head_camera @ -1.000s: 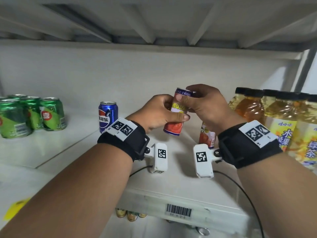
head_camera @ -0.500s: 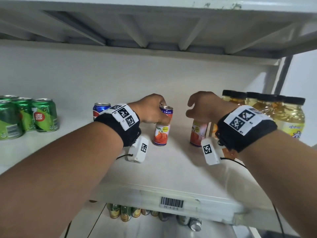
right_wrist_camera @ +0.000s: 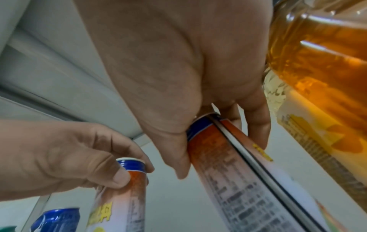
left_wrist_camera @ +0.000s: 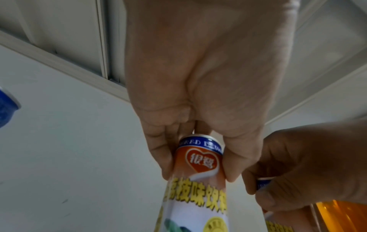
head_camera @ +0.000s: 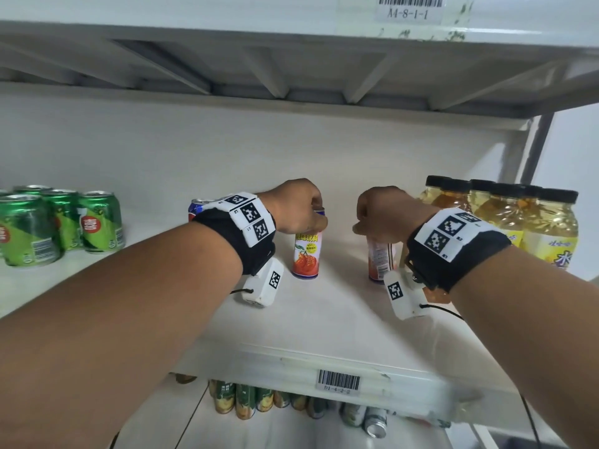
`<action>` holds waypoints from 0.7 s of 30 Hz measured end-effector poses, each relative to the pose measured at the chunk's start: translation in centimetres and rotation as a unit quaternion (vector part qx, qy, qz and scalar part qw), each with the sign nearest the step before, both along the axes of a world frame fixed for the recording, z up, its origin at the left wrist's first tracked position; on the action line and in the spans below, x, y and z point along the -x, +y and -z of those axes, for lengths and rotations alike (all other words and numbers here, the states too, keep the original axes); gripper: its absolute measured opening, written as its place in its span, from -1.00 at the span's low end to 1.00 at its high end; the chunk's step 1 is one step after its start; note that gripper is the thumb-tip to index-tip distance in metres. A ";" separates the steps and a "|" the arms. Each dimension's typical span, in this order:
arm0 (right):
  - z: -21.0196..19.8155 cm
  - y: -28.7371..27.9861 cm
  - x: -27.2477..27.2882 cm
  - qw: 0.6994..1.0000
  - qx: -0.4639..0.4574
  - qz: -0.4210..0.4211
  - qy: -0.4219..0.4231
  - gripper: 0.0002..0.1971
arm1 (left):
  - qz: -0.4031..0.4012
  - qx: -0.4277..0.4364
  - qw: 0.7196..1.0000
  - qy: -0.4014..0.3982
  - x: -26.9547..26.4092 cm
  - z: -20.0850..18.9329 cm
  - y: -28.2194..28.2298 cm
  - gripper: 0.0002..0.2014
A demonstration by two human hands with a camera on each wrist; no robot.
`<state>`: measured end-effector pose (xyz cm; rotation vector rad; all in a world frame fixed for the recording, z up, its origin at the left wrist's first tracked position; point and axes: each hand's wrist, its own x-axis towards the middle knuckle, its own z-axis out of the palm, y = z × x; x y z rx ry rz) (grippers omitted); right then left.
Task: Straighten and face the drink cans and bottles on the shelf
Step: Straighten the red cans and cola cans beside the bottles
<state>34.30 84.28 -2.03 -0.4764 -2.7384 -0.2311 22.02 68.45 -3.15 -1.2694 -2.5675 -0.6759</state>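
Note:
Two slim orange fruit-drink cans stand upright on the white shelf (head_camera: 324, 322). My left hand (head_camera: 299, 205) grips the top of the left can (head_camera: 306, 256) from above; its fruit picture faces outward. In the left wrist view the fingers (left_wrist_camera: 158, 157) and thumb pinch that can (left_wrist_camera: 198, 172) just under its blue rim. My right hand (head_camera: 384, 212) grips the top of the right can (head_camera: 381, 259), whose small-print side faces outward. The right wrist view shows this can (right_wrist_camera: 228, 164) held between thumb and fingers, seam toward the camera.
Green cans (head_camera: 58, 225) stand at the far left. A blue cola can (head_camera: 196, 209) hides behind my left wrist. Yellow tea bottles (head_camera: 518, 218) crowd the right, close to my right hand. More cans (head_camera: 259, 400) sit on the shelf below. Another shelf hangs overhead.
The left can, held in both hands a second ago, now stands on the shelf under my left hand. My right hand moved to the right can and closed on its top.

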 end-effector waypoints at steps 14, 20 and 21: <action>-3.0 -6.6 -4.4 0.965 0.117 -0.118 0.205 -0.88 | 0.144 -0.125 0.981 -0.016 -2.9 -1.0 -5.0 -0.66; -4.0 -12.8 -6.6 0.870 0.332 -0.215 0.296 -0.92 | 0.231 -0.137 0.946 -0.182 -5.2 -1.2 -8.7 -0.45; -3.9 -13.9 -6.8 0.852 0.357 -0.224 0.310 -0.92 | 0.241 -0.157 0.937 -0.201 -5.3 -1.2 -9.6 -0.36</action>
